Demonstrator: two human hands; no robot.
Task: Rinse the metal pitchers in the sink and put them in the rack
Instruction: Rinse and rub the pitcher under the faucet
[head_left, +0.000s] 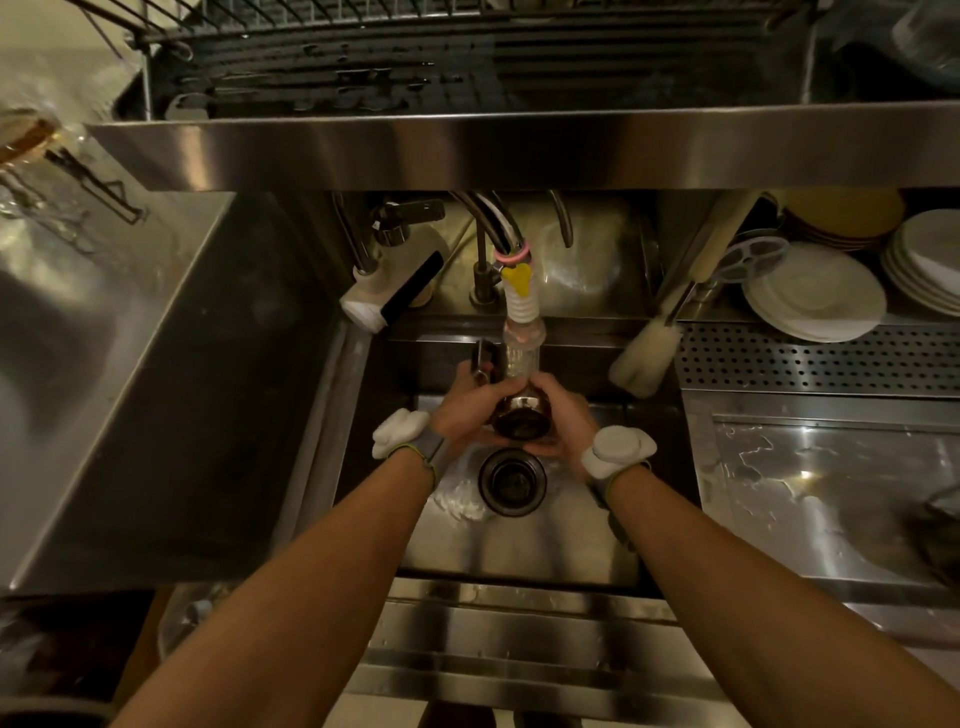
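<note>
A small metal pitcher (521, 418) is held over the sink (524, 540), right under the tap's clear nozzle (522, 343). Its open mouth faces me and its handle (482, 358) sticks out at the upper left. My left hand (470, 405) grips the pitcher's left side near the handle. My right hand (563, 415) wraps its right side and bottom. Both wrists wear bands with white pads. The wire dish rack (415, 47) sits on the steel shelf above the sink, and its visible part holds nothing. Whether water is running I cannot tell.
The sink drain (511, 482) lies just below the pitcher. A white bottle brush (647, 356) leans at the sink's right rear corner. Stacked white plates (815, 296) stand on the perforated shelf at right. A wet steel counter (831, 493) lies right, a steel basin (156, 364) left.
</note>
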